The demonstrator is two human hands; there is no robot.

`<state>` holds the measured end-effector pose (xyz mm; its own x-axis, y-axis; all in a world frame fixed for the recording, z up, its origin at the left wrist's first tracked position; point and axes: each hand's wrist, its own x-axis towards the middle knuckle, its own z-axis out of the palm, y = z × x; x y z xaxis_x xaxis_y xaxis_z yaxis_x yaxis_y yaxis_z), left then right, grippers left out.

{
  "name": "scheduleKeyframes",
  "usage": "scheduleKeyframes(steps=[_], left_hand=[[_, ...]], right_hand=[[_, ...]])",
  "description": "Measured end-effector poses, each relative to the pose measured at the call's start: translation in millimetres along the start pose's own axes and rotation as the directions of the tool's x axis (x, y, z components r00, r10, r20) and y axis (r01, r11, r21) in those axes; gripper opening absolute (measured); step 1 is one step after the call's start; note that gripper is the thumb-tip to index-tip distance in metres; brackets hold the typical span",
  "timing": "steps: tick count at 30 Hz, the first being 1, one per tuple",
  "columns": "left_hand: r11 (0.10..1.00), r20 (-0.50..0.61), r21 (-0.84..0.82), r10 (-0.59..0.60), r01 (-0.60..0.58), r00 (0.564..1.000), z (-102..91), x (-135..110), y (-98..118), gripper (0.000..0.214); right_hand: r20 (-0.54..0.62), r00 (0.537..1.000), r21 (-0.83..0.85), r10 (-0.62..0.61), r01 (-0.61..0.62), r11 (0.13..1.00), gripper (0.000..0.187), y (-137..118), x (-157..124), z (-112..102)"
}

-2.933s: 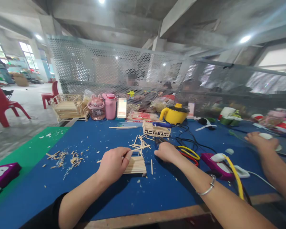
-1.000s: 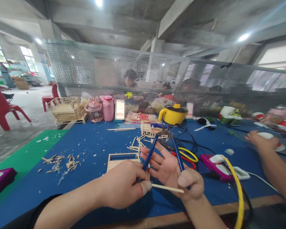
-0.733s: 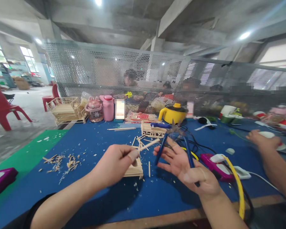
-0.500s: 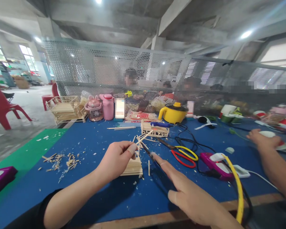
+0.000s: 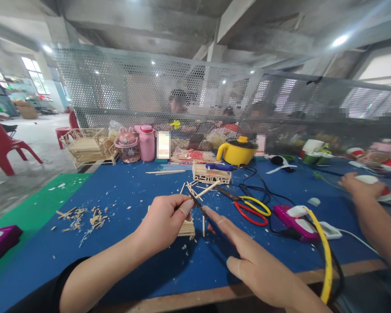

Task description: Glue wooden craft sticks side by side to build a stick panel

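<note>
Fingers of the left hand are closed in a pinch on a wooden stick, which I see through the head camera slanting to the left of the scissors. With the right hand I grip the pliers, also left of the scissors; their tips meet the stick beside the left fingertips, though I cannot tell whether they bite. Left of the scissors and nearer me sits a slatted wooden piece, partly hidden; beyond the scissors stands a yellow pot
</note>
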<state>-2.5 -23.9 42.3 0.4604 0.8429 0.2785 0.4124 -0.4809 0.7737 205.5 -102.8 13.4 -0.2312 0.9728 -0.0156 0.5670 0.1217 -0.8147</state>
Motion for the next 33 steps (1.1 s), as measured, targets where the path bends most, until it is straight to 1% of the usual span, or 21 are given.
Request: scheduleKeyframes(steps=[4, 6, 8, 10, 12, 15, 16, 17, 18, 19, 20, 21, 22, 23, 24, 26, 28, 29, 31, 33], left_hand=[[0.998, -0.003, 0.033, 0.044, -0.044, 0.999, 1.5, -1.7, 1.3, 0.035], [0.995, -0.003, 0.05, 0.084, -0.084, 0.996, 2.9, -2.8, 2.6, 0.034], [0.989, -0.01, 0.071, 0.127, -0.126, 0.992, 4.0, -3.7, 4.7, 0.034], [0.982, -0.02, 0.096, 0.167, -0.165, 0.986, 4.4, -4.2, 7.2, 0.033], [0.971, -0.025, 0.122, 0.209, -0.204, 0.978, 4.0, -4.1, 8.5, 0.033], [0.949, -0.024, 0.162, 0.278, -0.271, 0.96, 3.8, -2.4, 4.4, 0.03], [0.94, -0.023, 0.176, 0.3, -0.292, 0.954, 4.0, -1.4, 1.3, 0.03], [0.931, -0.023, 0.19, 0.32, -0.311, 0.947, 4.2, -0.2, -2.2, 0.03], [0.922, -0.022, 0.203, 0.34, -0.329, 0.94, 4.5, 1.1, -5.7, 0.03], [0.914, -0.022, 0.215, 0.358, -0.345, 0.934, 4.6, 2.5, -8.8, 0.031], [0.905, -0.023, 0.227, 0.373, -0.359, 0.927, 4.5, 3.9, -11.2, 0.031], [0.898, -0.023, 0.238, 0.386, -0.37, 0.922, 3.9, 5.2, -12.8, 0.032], [0.893, -0.021, 0.248, 0.393, -0.376, 0.919, 3.0, 6.4, -13.5, 0.033], [0.889, -0.019, 0.259, 0.395, -0.377, 0.919, 1.6, 7.5, -13.7, 0.033], [0.888, -0.017, 0.272, 0.389, -0.37, 0.921, -0.2, 8.4, -13.9, 0.034], [0.891, -0.011, 0.299, 0.362, -0.343, 0.932, -5.0, 9.5, -15.8, 0.036], [0.895, -0.007, 0.328, 0.321, -0.301, 0.947, -10.4, 10.3, -21.7, 0.037], [0.897, -0.003, 0.341, 0.301, -0.282, 0.954, -12.7, 10.9, -26.2, 0.037], [0.898, 0.019, 0.357, 0.271, -0.259, 0.963, -15.8, 12.8, -36.8, 0.031], [0.897, 0.048, 0.365, 0.25, -0.25, 0.967, -16.3, 16.0, -47.4, 0.029]], right_hand=[[-0.062, 0.998, -0.072, -0.024, 0.02, 0.997, 0.091, -1.2, 2.9, 1.4], [-0.127, 0.992, -0.106, 0.003, -0.016, 0.994, 0.083, -1.9, 5.6, 5.6], [-0.204, 0.979, -0.124, 0.015, -0.041, 0.991, 0.069, -2.4, 8.7, 11.8], [-0.281, 0.959, -0.154, -0.037, -0.007, 0.988, 0.055, -2.4, 11.8, 17.7], [-0.333, 0.934, -0.199, -0.129, 0.064, 0.978, 0.048, -1.9, 14.6, 21.1], [-0.33, 0.916, -0.22, -0.226, 0.159, 0.963, 0.049, -3.2, 17.5, 20.3], [-0.317, 0.92, -0.2, -0.229, 0.171, 0.965, 0.049, -4.9, 17.8, 19.3], [-0.286, 0.935, -0.159, -0.209, 0.169, 0.973, 0.045, -7.5, 17.7, 18.2], [-0.23, 0.958, -0.092, -0.174, 0.156, 0.983, 0.039, -10.6, 17.1, 17.3], [-0.15, 0.98, -0.007, -0.134, 0.135, 0.991, 0.032, -13.9, 16.2, 16.6], [-0.067, 0.992, 0.081, -0.105, 0.111, 0.991, 0.025, -16.8, 15.4, 15.8], [-0.003, 0.996, 0.147, -0.091, 0.09, 0.985, 0.019, -18.7, 14.7, 14.7], [0.024, 0.996, 0.172, -0.083, 0.077, 0.982, 0.015, -19.3, 14.6, 12.8], [0.007, 0.997, 0.158, -0.074, 0.072, 0.985, 0.014, -18.0, 15.1, 9.8], [-0.042, 0.997, 0.116, -0.06, 0.064, 0.991, 0.017, -14.9, 16.5, 5.6], [-0.142, 0.99, 0.016, -0.01, 0.013, 1.0, 0.03, -3.8, 21.6, -6.6], [-0.2, 0.979, -0.047, 0.049, -0.059, 0.997, 0.042, 10.8, 29.4, -20.7], [-0.226, 0.971, -0.09, 0.077, -0.1, 0.991, 0.044, 18.1, 34.2, -26.7], [-0.271, 0.954, -0.212, 0.129, -0.19, 0.959, 0.039, 30.9, 44.9, -33.8], [-0.318, 0.933, -0.345, 0.167, -0.278, 0.897, 0.038, 40.8, 57.1, -32.7]])
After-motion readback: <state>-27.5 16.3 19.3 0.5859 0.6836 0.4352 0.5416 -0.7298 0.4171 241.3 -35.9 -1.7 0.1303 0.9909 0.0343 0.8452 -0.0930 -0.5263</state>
